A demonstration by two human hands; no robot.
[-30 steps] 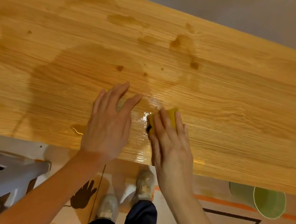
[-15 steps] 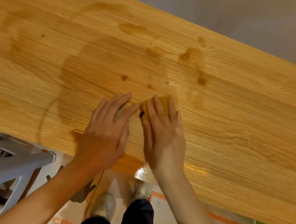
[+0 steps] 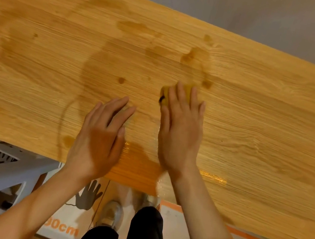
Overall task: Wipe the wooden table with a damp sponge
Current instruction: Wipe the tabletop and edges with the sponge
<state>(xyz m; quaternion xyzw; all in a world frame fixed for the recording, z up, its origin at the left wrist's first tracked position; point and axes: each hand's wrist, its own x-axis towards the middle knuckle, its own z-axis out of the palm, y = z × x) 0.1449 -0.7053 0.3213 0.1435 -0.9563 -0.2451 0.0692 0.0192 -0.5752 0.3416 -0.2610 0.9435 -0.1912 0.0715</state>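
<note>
I see my right hand lying flat on the small yellow sponge with a dark scouring edge, and it presses the sponge down on the long light-brown wooden table. The sponge sits under the fingertips and not under the palm; only its far edge and its left corner show past them, so I cannot tell how its long axis runs. The four fingers are straight and only a little apart, laid over the sponge and not curled around it.

My left hand rests flat on the bare wood, to the left of the right hand and closer to the near edge of the table. Its fingers are straight, close together, and they hold nothing.

Beyond the right fingertips and a little to their right lie the dark damp stains (these look to me not yet wiped). A larger wet ring lies beyond the left fingers. I judge the next stroke should go away from me, toward those stains, and the right hand is the nearer one for it.
</note>
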